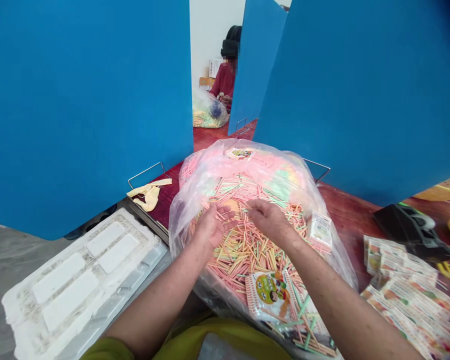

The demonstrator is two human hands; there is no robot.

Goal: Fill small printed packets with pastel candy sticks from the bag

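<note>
A big clear plastic bag (195, 200) lies open before me, filled with several thin pastel sticks (247, 245) in pink, yellow and green. My left hand (213, 223) is palm up over the pile, fingers curled, with a few sticks lying in it. My right hand (268, 218) is palm down beside it, fingertips pinched at sticks near the left palm. A small printed packet (270, 296) with a cartoon picture rests on the sticks near me. Another small packet (320, 228) lies at the bag's right side.
Blue partition boards (86, 100) stand on both sides. A white moulded tray (82, 280) sits to the left, yellow gloves (148, 192) behind it. Stacked printed packets (408, 295) and a black tape dispenser (412, 230) lie right. Another person (225, 75) works beyond the gap.
</note>
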